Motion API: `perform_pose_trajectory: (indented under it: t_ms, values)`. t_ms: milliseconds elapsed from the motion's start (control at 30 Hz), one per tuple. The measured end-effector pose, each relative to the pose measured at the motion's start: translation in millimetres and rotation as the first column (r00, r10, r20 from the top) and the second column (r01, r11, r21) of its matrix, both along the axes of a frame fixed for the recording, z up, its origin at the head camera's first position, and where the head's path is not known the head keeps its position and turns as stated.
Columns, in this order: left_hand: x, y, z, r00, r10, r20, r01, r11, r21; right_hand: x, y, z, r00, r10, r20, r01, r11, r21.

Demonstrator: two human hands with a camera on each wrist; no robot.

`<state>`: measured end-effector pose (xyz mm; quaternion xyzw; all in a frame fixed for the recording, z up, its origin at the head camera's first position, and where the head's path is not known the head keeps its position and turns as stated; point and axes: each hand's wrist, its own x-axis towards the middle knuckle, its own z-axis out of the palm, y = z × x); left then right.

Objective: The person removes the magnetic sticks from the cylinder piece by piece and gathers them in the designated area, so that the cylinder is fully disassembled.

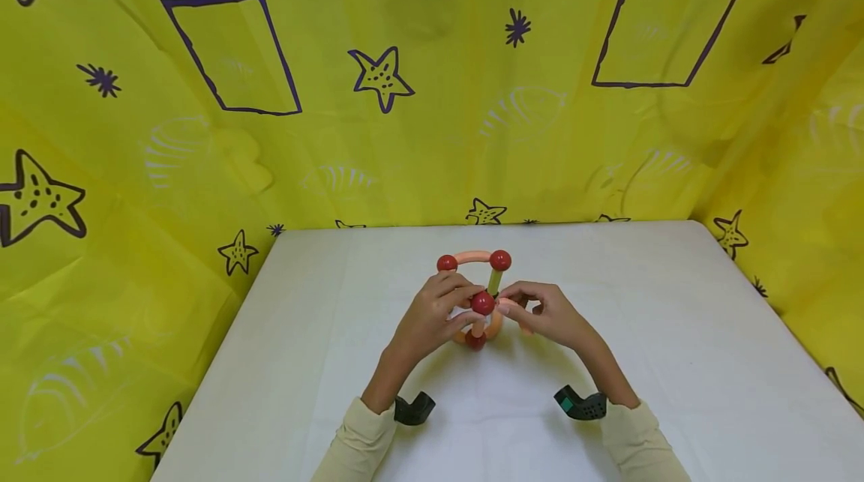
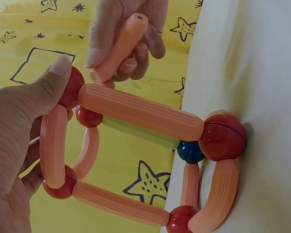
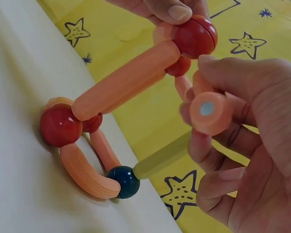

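A frame of orange rods [image 2: 140,111] and red balls [image 2: 224,137] stands on the table, with one yellow-green rod [image 3: 162,158] and a dark blue ball [image 3: 123,182] in it. My left hand [image 1: 425,317] grips the frame at its near upper red ball [image 1: 482,303], thumb on the ball. Close by on the right, my right hand [image 1: 550,317] pinches a loose orange magnetic rod [image 2: 121,46] between thumb and fingers. One end of that rod shows a round metal tip in the right wrist view. Its other end points toward the ball my left hand holds.
The white table [image 1: 304,362] carries the frame near its middle. Yellow sheeting [image 1: 418,160] printed with stars and fish rises behind and at both sides. A dark wrist camera [image 1: 414,408] sits on the left wrist, another camera [image 1: 580,403] on the right.
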<state>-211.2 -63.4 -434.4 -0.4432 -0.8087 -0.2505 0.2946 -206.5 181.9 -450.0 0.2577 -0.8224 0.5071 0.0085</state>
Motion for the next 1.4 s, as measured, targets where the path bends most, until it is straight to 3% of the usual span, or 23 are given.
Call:
perform_pose_trajectory:
  t_ms: [100, 200, 433, 667, 1133, 1400]
  values:
    - [-0.2, 0, 0.0, 1.0, 0.0, -0.006, 0.0, 1.0, 0.0, -2.2, 5, -1.6, 0.998, -0.055, 0.03, 0.055, 0.998, 0.03]
    - [0.4, 0, 0.1, 1.0, 0.001, 0.012, -0.001, 1.0, 0.001, -5.1, 12, -4.6, 0.985, -0.16, 0.064, 0.154, 0.984, 0.09]
    - [2.1, -1, 0.5, 0.998, 0.007, 0.067, -0.008, 1.0, 0.007, -15.2, 39, -17.4, 0.915, -0.389, 0.109, 0.359, 0.907, 0.218]
    - [1.1, 1, -0.7, 0.998, 0.008, 0.063, -0.008, 1.0, 0.008, -19.2, 70, -30.8, 0.836, -0.546, 0.046, 0.513, 0.809, 0.286]
    - [2.4, 1, -2.0, 0.998, 0.006, 0.065, -0.006, 1.0, 0.004, -20.3, 80, -42.2, 0.75, -0.656, 0.086, 0.605, 0.732, 0.313]
    - [1.2, 0, -1.3, 0.998, 0.022, 0.066, -0.022, 1.0, -0.008, -19.1, 79, -43.0, 0.731, -0.675, 0.098, 0.62, 0.717, 0.318]
